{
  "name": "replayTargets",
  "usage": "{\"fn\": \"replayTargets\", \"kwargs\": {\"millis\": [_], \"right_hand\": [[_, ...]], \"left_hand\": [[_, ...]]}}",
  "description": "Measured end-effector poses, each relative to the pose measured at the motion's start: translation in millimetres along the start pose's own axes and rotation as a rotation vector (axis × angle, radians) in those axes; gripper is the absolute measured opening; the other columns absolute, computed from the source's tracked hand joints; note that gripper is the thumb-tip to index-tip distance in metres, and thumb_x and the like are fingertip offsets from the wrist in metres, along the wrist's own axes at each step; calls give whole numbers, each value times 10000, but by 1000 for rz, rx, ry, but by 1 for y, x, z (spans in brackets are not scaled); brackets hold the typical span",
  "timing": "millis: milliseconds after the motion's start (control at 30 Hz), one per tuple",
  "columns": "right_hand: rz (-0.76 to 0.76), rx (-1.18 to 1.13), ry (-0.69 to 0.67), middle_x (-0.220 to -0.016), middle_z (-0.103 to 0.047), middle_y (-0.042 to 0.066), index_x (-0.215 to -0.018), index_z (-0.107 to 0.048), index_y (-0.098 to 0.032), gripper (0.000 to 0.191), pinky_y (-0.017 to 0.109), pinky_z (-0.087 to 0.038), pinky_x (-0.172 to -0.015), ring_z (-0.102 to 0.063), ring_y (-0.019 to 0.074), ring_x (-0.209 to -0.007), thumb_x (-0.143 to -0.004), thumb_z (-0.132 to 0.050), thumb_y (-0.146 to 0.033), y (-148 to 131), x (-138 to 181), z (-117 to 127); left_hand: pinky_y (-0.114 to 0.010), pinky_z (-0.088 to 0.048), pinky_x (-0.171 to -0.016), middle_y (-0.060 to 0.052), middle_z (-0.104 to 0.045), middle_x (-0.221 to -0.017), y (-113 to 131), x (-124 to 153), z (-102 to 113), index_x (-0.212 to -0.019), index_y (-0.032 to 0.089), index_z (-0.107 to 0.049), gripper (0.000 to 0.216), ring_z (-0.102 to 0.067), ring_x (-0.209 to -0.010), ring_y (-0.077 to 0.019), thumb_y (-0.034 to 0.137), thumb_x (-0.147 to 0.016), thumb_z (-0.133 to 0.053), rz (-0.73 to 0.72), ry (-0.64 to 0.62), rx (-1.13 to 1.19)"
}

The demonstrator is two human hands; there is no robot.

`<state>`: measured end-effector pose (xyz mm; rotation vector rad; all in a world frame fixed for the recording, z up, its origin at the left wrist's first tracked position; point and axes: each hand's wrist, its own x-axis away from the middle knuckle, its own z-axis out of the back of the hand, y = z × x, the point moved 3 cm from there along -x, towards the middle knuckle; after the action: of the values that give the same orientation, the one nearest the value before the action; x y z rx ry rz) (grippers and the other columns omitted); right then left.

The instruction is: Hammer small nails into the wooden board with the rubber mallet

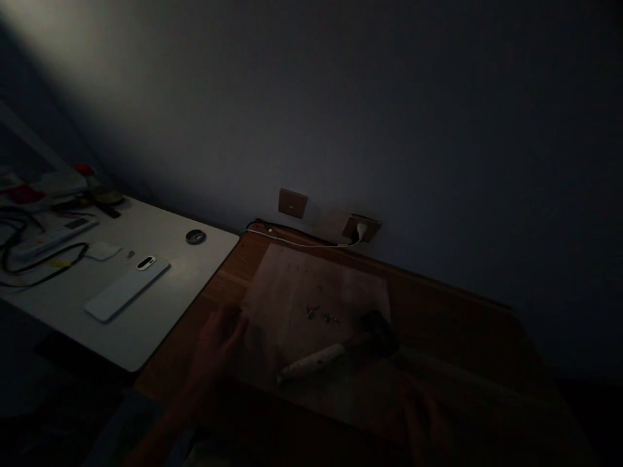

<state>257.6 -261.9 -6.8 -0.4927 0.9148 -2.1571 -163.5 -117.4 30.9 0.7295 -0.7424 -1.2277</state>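
The room is very dark. My left hand (219, 344) rests on the left edge of a pale sheet (311, 285) that lies on a wooden tabletop (438, 311), its fingers curled; I cannot see anything in them. My right hand (423, 415) is a dim shape low at the right, near the sheet's front edge, too dark to read its fingers. A hammer (341, 350) with a pale handle and dark head lies on the sheet between my hands. A few small screws or nails (318, 314) lie just beyond it.
A white table (160, 305) stands at the left with a phone (126, 288), a round dark disc (195, 237), a power strip (53, 237) and black cables (29, 259). A wall plate (292, 202) and a socket (361, 228) with a white cable are on the wall.
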Motion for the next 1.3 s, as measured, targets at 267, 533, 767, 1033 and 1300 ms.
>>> {"fn": "replayTargets", "kwargs": {"millis": [267,533,767,1033,1300], "right_hand": [[4,-213,-249,-1310,-760,162,-1194,-757,-198,701,515,-551,-1056,-699,373,-1228,-831,-590,-774,-67,31,-58],[219,-259,-318,-1220,-796,137,-1191,-763,-223,498,429,-607,-970,-756,301,-1130,-916,-599,-604,-99,41,-95],[138,-106,-240,-1176,-805,154,-1161,-768,-218,604,439,-605,-931,-765,313,-1077,-907,-510,-702,-86,24,-83],[76,254,60,-1193,-767,250,-1110,-751,-166,773,584,-544,-954,-718,428,-1074,-859,-379,-795,-14,-29,-5],[-59,169,187,-1154,-736,262,-1096,-679,-168,736,594,-545,-916,-696,431,-1047,-808,-443,-803,9,-28,40]], "left_hand": [[-391,-592,-855,-101,-788,-1111,-9,-45,66,-956,255,-636,435,-744,-1045,-313,643,-795,-524,91,197,-146],[-372,-582,-823,-123,-766,-1148,-45,-67,89,-1036,234,-670,461,-732,-1069,-324,606,-833,-490,113,239,-287],[-408,-583,-891,-140,-721,-1105,-30,-57,74,-1062,197,-697,463,-718,-988,-298,560,-873,-479,28,205,-384],[-420,-586,-945,-137,-721,-1182,3,-13,-4,-1103,201,-697,301,-686,-1098,-287,400,-972,-514,-370,-106,-330],[-605,-471,-1101,-128,-726,-1353,22,-6,-49,-1250,205,-708,311,-586,-1336,-363,300,-1060,-481,-627,-216,-498]]}}
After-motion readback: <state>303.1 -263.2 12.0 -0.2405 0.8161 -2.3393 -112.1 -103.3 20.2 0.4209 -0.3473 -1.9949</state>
